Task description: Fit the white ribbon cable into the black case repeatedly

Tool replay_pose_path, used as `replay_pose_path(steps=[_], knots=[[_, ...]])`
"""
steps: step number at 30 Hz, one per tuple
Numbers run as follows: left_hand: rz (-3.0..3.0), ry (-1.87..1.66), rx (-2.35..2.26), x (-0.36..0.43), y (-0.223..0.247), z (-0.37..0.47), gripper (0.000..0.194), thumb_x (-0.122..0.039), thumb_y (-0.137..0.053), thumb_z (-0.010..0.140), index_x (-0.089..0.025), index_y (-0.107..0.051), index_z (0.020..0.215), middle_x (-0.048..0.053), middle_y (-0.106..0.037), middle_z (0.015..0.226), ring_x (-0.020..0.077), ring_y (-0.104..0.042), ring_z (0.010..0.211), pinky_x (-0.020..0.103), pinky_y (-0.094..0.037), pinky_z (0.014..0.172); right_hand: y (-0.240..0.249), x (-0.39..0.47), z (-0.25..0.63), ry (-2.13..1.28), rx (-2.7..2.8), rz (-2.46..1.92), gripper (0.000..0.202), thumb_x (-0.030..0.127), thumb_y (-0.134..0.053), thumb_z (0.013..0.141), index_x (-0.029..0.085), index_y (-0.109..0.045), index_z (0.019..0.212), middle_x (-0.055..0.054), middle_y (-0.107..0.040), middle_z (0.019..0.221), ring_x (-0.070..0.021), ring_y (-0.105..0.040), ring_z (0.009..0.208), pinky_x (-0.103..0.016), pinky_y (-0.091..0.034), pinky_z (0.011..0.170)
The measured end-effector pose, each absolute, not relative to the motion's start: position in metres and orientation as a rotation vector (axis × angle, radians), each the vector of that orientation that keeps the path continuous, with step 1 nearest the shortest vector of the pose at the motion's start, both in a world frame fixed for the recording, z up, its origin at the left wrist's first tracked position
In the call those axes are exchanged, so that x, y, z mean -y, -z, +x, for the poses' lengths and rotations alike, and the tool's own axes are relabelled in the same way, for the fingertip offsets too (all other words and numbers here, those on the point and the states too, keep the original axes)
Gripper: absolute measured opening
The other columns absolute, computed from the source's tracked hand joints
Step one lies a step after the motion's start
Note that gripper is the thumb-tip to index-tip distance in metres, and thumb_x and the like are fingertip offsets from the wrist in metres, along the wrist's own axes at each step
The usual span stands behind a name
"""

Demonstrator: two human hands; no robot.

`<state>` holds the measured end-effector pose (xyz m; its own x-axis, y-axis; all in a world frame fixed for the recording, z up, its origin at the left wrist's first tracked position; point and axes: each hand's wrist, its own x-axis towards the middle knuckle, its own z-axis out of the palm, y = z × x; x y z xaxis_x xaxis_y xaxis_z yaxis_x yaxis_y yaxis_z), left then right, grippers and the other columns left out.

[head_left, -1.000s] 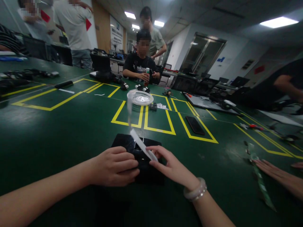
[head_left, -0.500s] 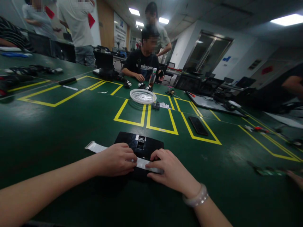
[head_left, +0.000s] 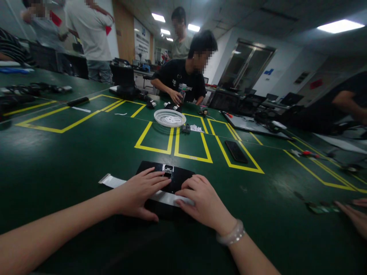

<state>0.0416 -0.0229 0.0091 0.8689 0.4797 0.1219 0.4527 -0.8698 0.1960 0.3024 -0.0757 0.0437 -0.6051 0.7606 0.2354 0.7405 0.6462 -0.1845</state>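
A black panel (head_left: 183,176) with a small square metal-lined opening (head_left: 168,172) lies on the green table before me. Across it runs a flat white ribbon cable (head_left: 169,198), its connector end sticking out past the panel on the left. My left hand (head_left: 140,193) rests over the cable and panel, fingers stretched out toward the opening and thumb apart. With curled fingers, my right hand (head_left: 205,202) grips the cable near its right end, hiding that end; the bracelet is on this wrist.
Yellow tape outlines mark the table (head_left: 86,160). Beyond the panel stand a white plastic basket (head_left: 158,119) and a small dark part (head_left: 186,129). A phone (head_left: 236,151) lies to the right. Another person's hand (head_left: 354,217) is beside a green board (head_left: 325,207). Someone across holds a bottle (head_left: 182,91).
My left hand has let go of the cable and spread its fingers flat across the panel. My right hand stays on the cable. The person across has reached for the bottle.
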Motion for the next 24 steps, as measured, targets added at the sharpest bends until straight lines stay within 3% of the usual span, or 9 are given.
replay_pose_path(steps=[6,13,17,21,24], knots=[[2.855,-0.319,-0.724,0.021,-0.022,0.038,0.091,-0.063,-0.073,0.071,-0.021,-0.046,0.147,0.011,-0.055,0.142,0.0312,-0.051,0.131,0.052,-0.013,0.123,-0.043,0.073,0.305,0.088,2.368,-1.124,0.011,0.027,-0.065,0.092,0.025,-0.071,0.101,-0.003,-0.069,0.097,-0.0206,-0.061,0.093,-0.045,-0.038,0.100],[2.873,-0.436,-1.190,-0.021,-0.037,-0.008,0.082,-0.068,-0.066,0.075,-0.023,-0.053,0.142,0.010,-0.058,0.139,0.0320,-0.051,0.130,0.055,-0.013,0.121,-0.043,0.072,0.306,0.181,2.253,-1.098,0.005,0.025,-0.066,0.091,0.024,-0.068,0.096,-0.003,-0.070,0.093,-0.0205,-0.062,0.090,-0.043,-0.040,0.097],[2.742,-0.449,-1.610,-0.056,-0.036,-0.055,0.082,-0.072,-0.058,0.078,-0.017,-0.056,0.139,0.014,-0.058,0.138,0.0356,-0.050,0.129,0.059,-0.014,0.118,-0.039,0.072,0.307,0.102,2.293,-1.129,0.007,0.023,-0.061,0.095,0.024,-0.066,0.091,-0.001,-0.070,0.094,-0.0199,-0.062,0.092,-0.044,-0.037,0.101],[2.520,-0.320,-2.006,-0.081,-0.027,-0.110,0.080,-0.068,-0.052,0.085,-0.008,-0.055,0.138,0.021,-0.057,0.136,0.0395,-0.050,0.127,0.062,-0.024,0.111,-0.039,0.072,0.306,0.046,2.331,-1.175,0.008,0.021,-0.059,0.096,0.024,-0.065,0.092,-0.001,-0.069,0.094,-0.0204,-0.061,0.095,-0.045,-0.035,0.103],[2.347,-0.343,-2.124,-0.090,-0.018,-0.148,0.093,-0.076,-0.047,0.084,-0.001,-0.050,0.140,0.027,-0.056,0.135,0.0462,-0.047,0.125,0.067,-0.027,0.103,-0.039,0.072,0.306,0.030,2.364,-1.202,0.007,0.021,-0.060,0.095,0.024,-0.065,0.093,-0.001,-0.069,0.096,-0.0201,-0.060,0.096,-0.045,-0.035,0.104]])
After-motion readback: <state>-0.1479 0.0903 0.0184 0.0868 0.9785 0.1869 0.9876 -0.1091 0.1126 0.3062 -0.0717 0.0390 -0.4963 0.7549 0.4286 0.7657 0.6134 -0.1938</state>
